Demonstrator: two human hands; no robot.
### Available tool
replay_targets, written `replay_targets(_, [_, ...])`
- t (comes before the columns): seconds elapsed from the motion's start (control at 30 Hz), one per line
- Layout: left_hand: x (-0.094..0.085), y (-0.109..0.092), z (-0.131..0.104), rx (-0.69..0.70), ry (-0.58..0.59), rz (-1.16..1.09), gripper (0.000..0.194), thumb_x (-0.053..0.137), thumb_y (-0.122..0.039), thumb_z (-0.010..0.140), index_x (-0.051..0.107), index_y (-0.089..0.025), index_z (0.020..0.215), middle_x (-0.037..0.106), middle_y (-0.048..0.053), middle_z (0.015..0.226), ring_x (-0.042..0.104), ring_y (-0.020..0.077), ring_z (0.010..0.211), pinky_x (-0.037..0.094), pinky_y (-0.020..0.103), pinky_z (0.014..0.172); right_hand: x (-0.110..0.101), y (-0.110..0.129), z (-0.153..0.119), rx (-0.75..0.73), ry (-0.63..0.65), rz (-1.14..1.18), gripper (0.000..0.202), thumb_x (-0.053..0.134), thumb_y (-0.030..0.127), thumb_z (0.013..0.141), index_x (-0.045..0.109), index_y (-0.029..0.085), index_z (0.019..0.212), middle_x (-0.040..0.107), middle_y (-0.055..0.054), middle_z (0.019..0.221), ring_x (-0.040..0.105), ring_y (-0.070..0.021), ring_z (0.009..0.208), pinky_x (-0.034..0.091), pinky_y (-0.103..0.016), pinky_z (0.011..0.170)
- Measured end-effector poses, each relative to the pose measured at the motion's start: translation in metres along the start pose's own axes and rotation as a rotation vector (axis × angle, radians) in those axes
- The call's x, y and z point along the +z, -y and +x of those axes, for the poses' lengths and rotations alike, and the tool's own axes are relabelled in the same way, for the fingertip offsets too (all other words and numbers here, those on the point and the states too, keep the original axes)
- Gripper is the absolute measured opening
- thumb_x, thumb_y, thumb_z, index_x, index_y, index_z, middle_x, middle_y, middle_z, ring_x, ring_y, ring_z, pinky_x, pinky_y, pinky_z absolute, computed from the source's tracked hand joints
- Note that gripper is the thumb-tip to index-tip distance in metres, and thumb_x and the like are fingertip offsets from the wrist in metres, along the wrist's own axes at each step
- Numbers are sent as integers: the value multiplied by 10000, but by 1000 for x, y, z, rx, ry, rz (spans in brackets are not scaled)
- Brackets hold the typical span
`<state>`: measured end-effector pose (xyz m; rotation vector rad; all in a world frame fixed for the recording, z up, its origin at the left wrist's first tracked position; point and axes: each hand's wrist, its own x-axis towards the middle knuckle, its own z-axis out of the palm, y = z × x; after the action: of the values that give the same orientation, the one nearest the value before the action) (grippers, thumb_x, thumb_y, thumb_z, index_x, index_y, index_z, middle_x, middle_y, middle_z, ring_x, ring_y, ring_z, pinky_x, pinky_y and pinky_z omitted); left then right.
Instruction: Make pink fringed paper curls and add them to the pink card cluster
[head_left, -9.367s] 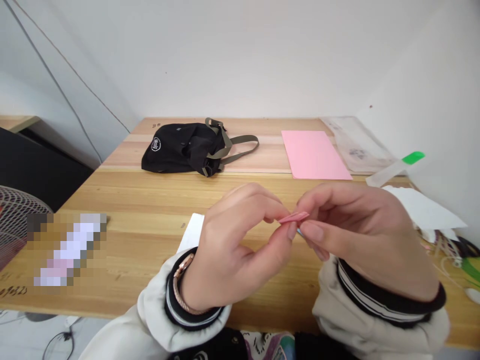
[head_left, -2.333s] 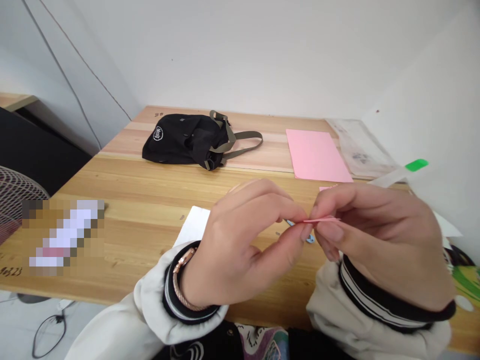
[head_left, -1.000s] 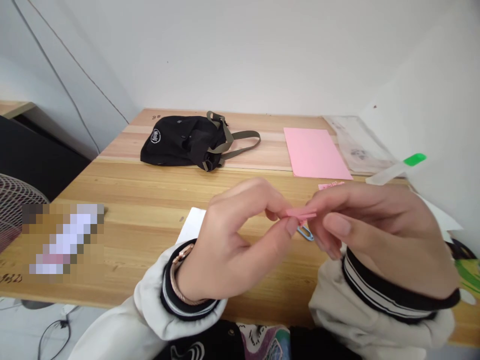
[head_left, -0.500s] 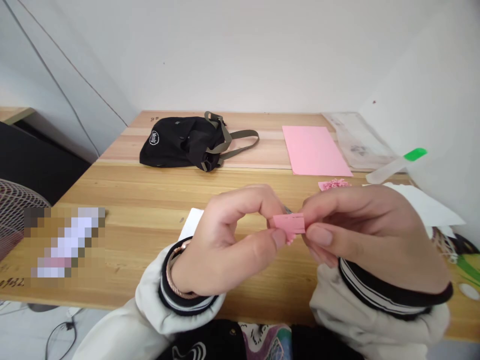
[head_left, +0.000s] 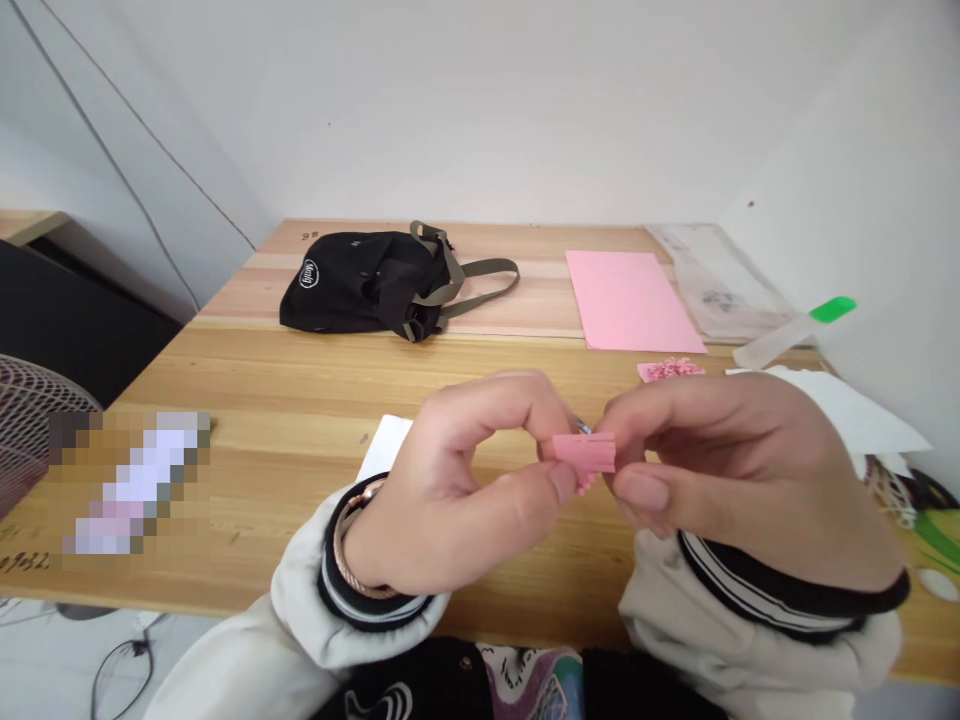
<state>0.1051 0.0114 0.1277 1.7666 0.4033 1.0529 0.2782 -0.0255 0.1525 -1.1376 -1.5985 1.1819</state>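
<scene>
My left hand [head_left: 480,480] is closed, pinching a small pink paper strip [head_left: 589,452] between thumb and index finger. Narrow slits cut the strip into a fringe, and a few small curled ends show at its lower edge. Close by on the right, my right hand [head_left: 720,470] has bent fingers, with thumb and index at the fringe's free end. Whatever those fingers grip is mostly hidden. A thin metal tip [head_left: 581,425] peeks out behind the strip between the hands; its kind cannot be made out.
A pink paper sheet [head_left: 634,300] and curled pink paper pieces [head_left: 675,370] lie beyond my right hand. A black bag [head_left: 360,285] rests at the back. White paper [head_left: 832,410] and a green-ended translucent stick [head_left: 795,335] are on the right. A fan guard [head_left: 37,420] stands left.
The strip has shifted slightly right and down, and more of its fringe shows in front of my right fingers. My right thumb sits a little lower, while the left hand keeps its pinch.
</scene>
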Motion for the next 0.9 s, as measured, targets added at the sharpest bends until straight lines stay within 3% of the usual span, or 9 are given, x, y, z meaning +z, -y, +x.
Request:
replay_targets(0.3, [0, -1, 1, 35, 68, 26, 123, 519, -168, 805, 496, -185, 686, 567, 18, 665, 530, 115, 599, 478, 262, 559, -1, -2, -1, -7, 21, -33, 136, 714, 300, 677, 680, 176, 723, 597, -7, 570, 526, -103, 506, 422, -214, 432])
replay_targets(0.9, [3, -10, 1, 54, 38, 216, 128, 512, -170, 768, 504, -199, 643, 564, 20, 637, 493, 125, 576, 457, 282, 560, -5, 0, -4, 43, 58, -86, 124, 698, 327, 693, 689, 203, 699, 607, -23, 565, 531, -123, 506, 418, -230, 424])
